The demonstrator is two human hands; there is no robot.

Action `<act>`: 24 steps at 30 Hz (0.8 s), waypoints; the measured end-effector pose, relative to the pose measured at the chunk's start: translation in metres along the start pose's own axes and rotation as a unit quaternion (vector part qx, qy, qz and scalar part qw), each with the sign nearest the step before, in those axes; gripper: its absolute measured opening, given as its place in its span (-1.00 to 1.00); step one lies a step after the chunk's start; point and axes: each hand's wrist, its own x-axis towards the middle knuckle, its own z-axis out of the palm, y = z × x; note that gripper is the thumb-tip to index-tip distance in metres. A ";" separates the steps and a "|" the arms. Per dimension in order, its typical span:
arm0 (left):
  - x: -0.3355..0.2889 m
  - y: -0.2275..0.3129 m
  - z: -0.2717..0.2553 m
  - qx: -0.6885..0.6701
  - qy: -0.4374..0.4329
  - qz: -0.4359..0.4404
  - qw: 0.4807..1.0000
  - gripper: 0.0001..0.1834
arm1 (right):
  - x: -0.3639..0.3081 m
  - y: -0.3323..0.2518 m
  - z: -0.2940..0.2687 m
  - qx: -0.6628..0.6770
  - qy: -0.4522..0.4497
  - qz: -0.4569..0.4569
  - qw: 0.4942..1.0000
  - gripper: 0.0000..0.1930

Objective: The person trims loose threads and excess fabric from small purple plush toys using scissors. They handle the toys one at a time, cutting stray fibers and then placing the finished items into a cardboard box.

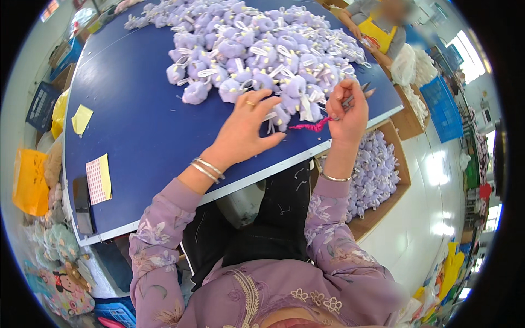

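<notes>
A large pile of small lavender plush pieces [232, 49] with white loops and tags lies across the far part of the blue table [142, 136]. My left hand [243, 128] is at the near edge of the pile, its fingers spread and bent around one lavender plush piece [280, 117]. I cannot see a firm hold on it. To the right, my right hand [350, 112] is raised and closed around small metal snips [348, 101], whose pointed tips stick out at upper right. A bright pink cord [311, 126] trails from this hand toward the left.
Below the table's right edge stands a cardboard box [405, 164] full of lavender plush pieces. A sticker sheet [98, 179], a yellow paper [81, 119] and a dark phone [82, 205] lie at the left. Another person [377, 30] works at the far right, near a blue crate [442, 109].
</notes>
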 end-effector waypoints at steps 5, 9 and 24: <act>0.048 0.012 0.060 0.101 -0.031 0.028 0.994 -0.19 | -0.008 -0.006 -0.020 -0.072 0.082 -0.023 0.994 -0.74; 0.067 -0.011 0.074 0.173 -0.050 0.000 0.984 -0.41 | -0.010 -0.010 -0.032 -0.099 0.079 -0.019 0.992 -0.74; -0.030 -0.034 -0.046 -0.061 0.063 -0.163 0.983 -0.45 | -0.018 0.057 0.054 -0.328 -0.204 0.117 0.915 -0.81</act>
